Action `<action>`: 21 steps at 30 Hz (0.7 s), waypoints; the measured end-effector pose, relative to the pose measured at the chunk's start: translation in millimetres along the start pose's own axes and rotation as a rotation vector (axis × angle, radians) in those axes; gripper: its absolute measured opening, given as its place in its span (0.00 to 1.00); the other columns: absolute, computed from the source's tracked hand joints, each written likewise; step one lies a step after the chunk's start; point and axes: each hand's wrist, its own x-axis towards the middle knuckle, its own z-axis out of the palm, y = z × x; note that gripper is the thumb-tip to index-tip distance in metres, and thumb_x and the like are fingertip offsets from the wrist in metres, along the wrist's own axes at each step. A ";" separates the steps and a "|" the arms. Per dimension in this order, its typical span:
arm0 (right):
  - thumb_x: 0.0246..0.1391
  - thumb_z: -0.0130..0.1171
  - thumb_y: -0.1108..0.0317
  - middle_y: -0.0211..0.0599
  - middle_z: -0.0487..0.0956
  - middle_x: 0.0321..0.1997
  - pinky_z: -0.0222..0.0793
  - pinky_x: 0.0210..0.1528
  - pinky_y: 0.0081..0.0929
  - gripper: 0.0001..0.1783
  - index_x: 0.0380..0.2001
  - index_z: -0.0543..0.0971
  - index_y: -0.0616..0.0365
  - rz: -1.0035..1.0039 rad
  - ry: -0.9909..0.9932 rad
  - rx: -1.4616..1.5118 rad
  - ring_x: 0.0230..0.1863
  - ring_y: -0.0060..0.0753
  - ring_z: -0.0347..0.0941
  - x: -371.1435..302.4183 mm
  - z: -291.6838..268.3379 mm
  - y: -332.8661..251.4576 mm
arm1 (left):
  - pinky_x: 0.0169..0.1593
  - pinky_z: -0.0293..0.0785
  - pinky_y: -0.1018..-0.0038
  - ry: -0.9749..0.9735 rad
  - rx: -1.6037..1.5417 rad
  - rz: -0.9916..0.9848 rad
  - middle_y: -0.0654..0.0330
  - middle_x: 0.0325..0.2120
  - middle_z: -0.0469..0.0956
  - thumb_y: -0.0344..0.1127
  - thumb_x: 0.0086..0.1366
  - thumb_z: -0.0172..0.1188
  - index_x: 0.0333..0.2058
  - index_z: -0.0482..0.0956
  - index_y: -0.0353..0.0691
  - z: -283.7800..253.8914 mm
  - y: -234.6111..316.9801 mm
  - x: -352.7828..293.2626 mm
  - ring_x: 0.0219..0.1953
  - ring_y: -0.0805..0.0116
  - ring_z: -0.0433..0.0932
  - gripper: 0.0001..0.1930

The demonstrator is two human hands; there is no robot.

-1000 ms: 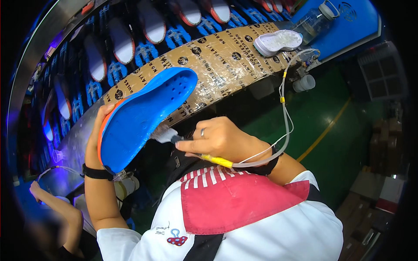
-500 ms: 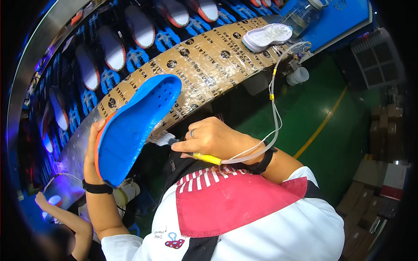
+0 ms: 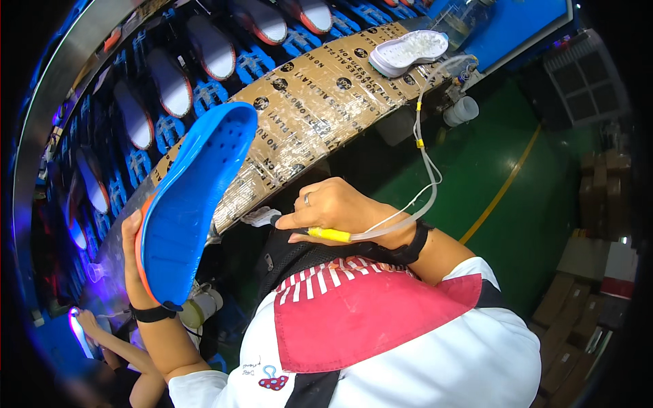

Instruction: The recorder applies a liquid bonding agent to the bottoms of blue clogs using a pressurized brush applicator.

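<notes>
My left hand (image 3: 132,255) grips a shoe sole (image 3: 183,224) by its left edge. The sole is blue and shiny inside, with an orange outer side and small holes toward its upper end. It is held tilted above the near edge of a cardboard-covered ledge. Closed around the dark handle of a brush (image 3: 260,217) is my right hand (image 3: 333,207), a ring on one finger. The brush's pale bristles point left and stand apart from the sole. A clear tube (image 3: 425,190) wrapped in yellow tape runs from the brush handle to the ledge's right end.
A white sole (image 3: 408,53) lies on the cardboard-covered ledge (image 3: 320,102). Beyond it, shoe uppers (image 3: 170,85) stand in rows on blue holders. At lower left, a co-worker's arm (image 3: 119,343) reaches toward the line. A white cup (image 3: 461,111) hangs by the ledge's right end; cartons (image 3: 578,299) stand right.
The blue sole has shifted left in my left hand, widening the gap to the brush. My right hand moved slightly right. The co-worker's hand is now at a glowing, elongated item.
</notes>
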 end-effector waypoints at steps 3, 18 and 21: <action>0.42 0.70 0.63 0.33 0.74 0.19 0.68 0.26 0.30 0.15 0.36 0.81 0.49 0.043 0.186 0.078 0.23 0.37 0.72 4.2 -7.0 -4.3 | 0.52 0.74 0.70 -0.005 0.001 -0.043 0.48 0.48 0.76 0.51 0.65 0.50 0.55 0.69 0.30 -5.4 1.5 -5.1 0.47 0.59 0.78 0.30; 0.44 0.69 0.61 0.37 0.77 0.23 0.72 0.30 0.33 0.14 0.35 0.82 0.51 -0.023 0.168 0.187 0.27 0.41 0.75 2.6 0.8 -1.8 | 0.50 0.75 0.59 -0.275 0.018 0.130 0.49 0.50 0.75 0.53 0.62 0.52 0.57 0.67 0.38 -47.9 5.3 -2.1 0.45 0.57 0.77 0.31; 0.42 0.71 0.67 0.37 0.80 0.27 0.72 0.32 0.29 0.16 0.37 0.83 0.54 0.148 0.281 0.241 0.28 0.40 0.76 2.9 -21.9 -2.2 | 0.50 0.75 0.59 -0.249 0.016 0.135 0.49 0.50 0.74 0.54 0.62 0.52 0.57 0.66 0.37 -47.3 3.0 -0.2 0.46 0.57 0.77 0.32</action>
